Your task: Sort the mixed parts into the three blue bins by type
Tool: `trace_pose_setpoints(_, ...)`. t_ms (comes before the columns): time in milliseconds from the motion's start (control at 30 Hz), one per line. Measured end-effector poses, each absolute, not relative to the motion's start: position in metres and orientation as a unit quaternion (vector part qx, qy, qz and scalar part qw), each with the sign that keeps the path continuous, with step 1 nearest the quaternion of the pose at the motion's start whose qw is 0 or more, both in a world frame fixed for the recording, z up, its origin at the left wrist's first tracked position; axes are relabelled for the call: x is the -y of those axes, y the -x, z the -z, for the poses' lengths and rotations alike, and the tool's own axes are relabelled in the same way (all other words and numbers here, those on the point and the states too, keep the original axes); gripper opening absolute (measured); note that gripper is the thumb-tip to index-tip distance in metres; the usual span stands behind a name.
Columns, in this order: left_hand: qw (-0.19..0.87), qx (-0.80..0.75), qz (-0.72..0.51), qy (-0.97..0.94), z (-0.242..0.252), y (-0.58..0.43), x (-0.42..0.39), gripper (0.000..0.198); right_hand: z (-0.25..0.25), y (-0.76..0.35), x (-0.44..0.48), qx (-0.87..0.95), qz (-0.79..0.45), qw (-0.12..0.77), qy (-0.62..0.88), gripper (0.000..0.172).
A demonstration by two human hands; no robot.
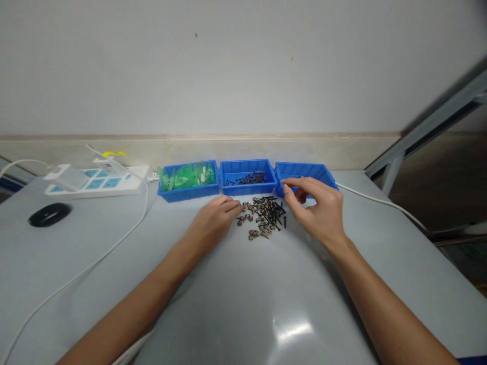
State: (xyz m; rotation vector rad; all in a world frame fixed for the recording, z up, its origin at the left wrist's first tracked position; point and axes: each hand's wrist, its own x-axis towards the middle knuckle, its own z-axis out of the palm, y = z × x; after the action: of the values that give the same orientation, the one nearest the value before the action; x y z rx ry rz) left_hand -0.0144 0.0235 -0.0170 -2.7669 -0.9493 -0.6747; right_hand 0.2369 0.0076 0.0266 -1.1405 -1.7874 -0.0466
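Observation:
A loose pile of mixed screws, some black and some silvery, lies on the table in front of three blue bins. At the pile's left edge rests my left hand, its fingers bent and close together, the tips against the silvery screws; whatever they grip is hidden. My right hand is raised over the front left of the right blue bin. Its thumb and index finger meet in a pinch, and anything between them is too small to make out. Dark screws lie in the middle blue bin.
The left blue bin holds green plastic packaging. Further left are a white power strip with plugged-in adapters and a black mouse. A white cable crosses the table's left side. Behind the bins stands a wall.

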Motion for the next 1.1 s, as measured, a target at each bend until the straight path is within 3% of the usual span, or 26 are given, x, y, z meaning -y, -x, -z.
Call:
trace_pose_setpoints(233,0.033,0.405,0.233,0.884,0.018,0.013,-0.025,0.017,-0.021,-0.231,-0.006,0.758,-0.024,0.485,0.436,0.016)
trace_pose_setpoints(400,-0.017,0.400,0.323,0.858,0.015,0.010,-0.023,0.016,-0.021,-0.224,-0.003,0.734,-0.124,0.490,0.454,0.016)
trace_pose_setpoints(600,-0.133,0.378,0.459,0.793,0.005,0.000,-0.019,0.017,-0.013,-0.217,-0.004,0.663,-0.297,0.503,0.468,0.022)
trace_pose_setpoints(733,-0.323,0.412,0.513,0.680,0.003,-0.007,-0.017,0.009,-0.009,-0.215,-0.006,0.618,-0.364,0.515,0.469,0.025)
trace_pose_setpoints(833,-0.445,0.443,0.516,0.583,0.002,-0.009,-0.017,0.021,-0.008,-0.213,-0.007,0.601,-0.397,0.510,0.470,0.026)
trace_pose_setpoints(1000,-0.523,0.456,0.523,0.495,-0.006,-0.010,-0.013,0.043,-0.009,-0.210,-0.007,0.574,-0.460,0.507,0.450,0.029)
trace_pose_setpoints(1100,-0.559,0.453,0.509,0.472,-0.007,-0.013,-0.010,0.046,-0.011,-0.207,-0.005,0.565,-0.501,0.497,0.427,0.033)
